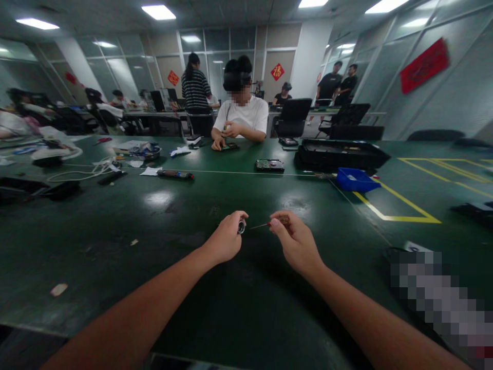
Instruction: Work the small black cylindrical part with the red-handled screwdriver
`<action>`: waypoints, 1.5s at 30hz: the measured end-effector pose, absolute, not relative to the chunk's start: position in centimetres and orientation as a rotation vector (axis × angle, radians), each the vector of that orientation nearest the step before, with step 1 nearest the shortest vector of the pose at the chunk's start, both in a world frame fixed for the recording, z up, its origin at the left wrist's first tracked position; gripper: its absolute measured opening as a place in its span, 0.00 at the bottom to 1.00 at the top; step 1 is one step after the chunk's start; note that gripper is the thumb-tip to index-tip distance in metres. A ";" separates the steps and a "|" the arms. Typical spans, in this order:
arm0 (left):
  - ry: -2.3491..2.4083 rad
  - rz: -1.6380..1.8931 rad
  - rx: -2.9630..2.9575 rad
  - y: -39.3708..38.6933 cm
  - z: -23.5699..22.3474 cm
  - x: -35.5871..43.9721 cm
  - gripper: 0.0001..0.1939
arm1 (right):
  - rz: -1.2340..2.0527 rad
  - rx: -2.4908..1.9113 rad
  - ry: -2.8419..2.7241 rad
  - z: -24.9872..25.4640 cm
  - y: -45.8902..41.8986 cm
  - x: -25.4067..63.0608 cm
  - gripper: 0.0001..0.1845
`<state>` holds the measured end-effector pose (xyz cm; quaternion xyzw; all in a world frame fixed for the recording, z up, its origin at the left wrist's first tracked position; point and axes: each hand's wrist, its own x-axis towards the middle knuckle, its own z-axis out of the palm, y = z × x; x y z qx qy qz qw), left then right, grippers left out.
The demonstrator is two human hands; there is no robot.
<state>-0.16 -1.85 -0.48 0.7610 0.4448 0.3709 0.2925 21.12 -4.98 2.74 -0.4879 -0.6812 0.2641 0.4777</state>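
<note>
Hands (261,231) apart — screwdriver (284,220) in right

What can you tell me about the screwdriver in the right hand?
The screwdriver has a thin, straight, metal-looking shaft and a reddish handle, partly covered by the grip. The right hand holds it above the green table, nearly level, its tip pointing toward the round, metal-rimmed piece in the left hand, with a gap between.
</note>
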 end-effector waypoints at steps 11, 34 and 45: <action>1.199 1.090 2.007 -0.9 -0.1 -0.9 0.20 | 0.665 -1.121 -1.611 3.1 -5.0 21.2 0.12; 1.273 0.982 2.227 -1.4 1.0 -0.8 0.18 | 0.413 -1.459 -1.757 3.5 -5.2 21.2 0.26; 1.278 0.944 2.258 -1.3 1.0 -0.9 0.18 | 0.545 -1.199 -1.841 3.9 -5.6 20.9 0.10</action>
